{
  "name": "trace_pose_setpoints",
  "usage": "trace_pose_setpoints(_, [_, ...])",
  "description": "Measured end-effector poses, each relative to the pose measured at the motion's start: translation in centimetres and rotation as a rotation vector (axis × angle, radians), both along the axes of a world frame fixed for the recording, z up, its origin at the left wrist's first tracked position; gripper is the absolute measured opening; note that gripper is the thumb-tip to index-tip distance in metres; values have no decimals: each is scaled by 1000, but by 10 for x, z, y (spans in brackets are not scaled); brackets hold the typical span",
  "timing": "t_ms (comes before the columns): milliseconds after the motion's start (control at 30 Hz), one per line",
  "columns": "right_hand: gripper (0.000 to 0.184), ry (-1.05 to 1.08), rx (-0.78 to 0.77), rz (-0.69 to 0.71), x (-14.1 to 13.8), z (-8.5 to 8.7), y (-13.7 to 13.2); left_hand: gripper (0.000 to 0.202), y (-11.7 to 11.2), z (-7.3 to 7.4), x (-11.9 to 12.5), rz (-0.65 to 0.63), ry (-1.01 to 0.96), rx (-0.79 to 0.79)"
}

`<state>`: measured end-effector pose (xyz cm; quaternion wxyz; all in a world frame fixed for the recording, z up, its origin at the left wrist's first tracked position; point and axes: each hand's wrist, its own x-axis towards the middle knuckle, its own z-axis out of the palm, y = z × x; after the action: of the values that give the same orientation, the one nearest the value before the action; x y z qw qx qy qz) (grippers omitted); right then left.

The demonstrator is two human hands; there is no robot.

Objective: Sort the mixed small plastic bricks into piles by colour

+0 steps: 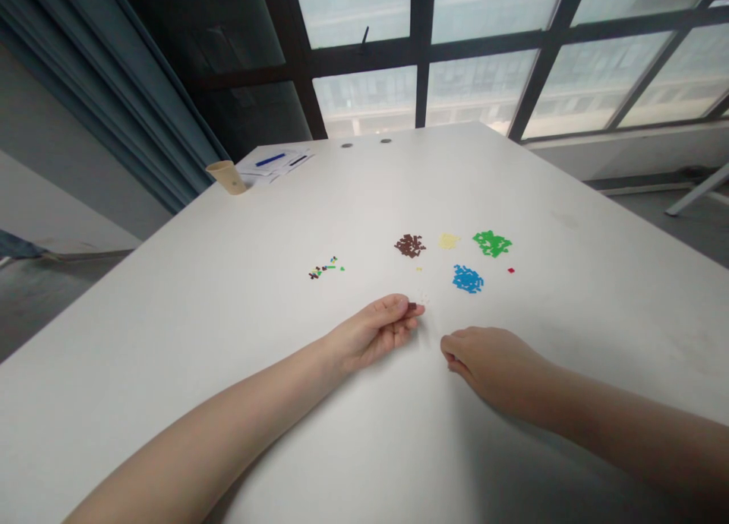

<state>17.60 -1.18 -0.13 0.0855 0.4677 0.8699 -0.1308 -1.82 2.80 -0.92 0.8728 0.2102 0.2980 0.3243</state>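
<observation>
Between the thumb and fingers of my left hand [380, 330] is a small dark brown building brick [411, 306]. My right hand [494, 363] is closed to its right, fingertips together and turned away from view; whether they hold anything is hidden. A few tiny white pieces [424, 298] lie just beyond the left fingertips. Farther out are a pile of brown pieces [409, 245], a pale yellow pile [449, 241], a green pile [493, 243] and a blue pile [468, 279]. A red piece [511, 270] sits alone at the right.
A mixed cluster of small coloured pieces [320, 270] lies left of the piles. At the table's far left edge stand a paper cup [226, 177] and papers [267, 172] with a blue pen [269, 160]. The white table [342, 205] runs to the windows.
</observation>
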Motion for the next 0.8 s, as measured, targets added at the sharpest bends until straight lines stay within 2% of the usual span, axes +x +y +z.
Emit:
trace_pose_setpoints(300, [15,11,9,5,0,2,-1,9,-1,1,1,17,24,-19])
trace_pose_setpoints(467, [13,15,5,20,-1,8,3,11,-1,-1,1,13,10,-6])
trace_pose_setpoints(533, [13,113,76,-5,-1,13,5,17,-1,-2,1,-3,-12,15])
trace_pose_setpoints(633, [16,427,331,-69,0,18,6,25,-3,-4,0,-53,-29,34])
trace_pose_setpoints(700, [16,615,468,-52,-1,19,5,26,-5,-4,0,-98,-27,36])
trace_pose_setpoints(800, [12,751,517,4,-4,18,3,27,-9,-3,2,-155,-36,49])
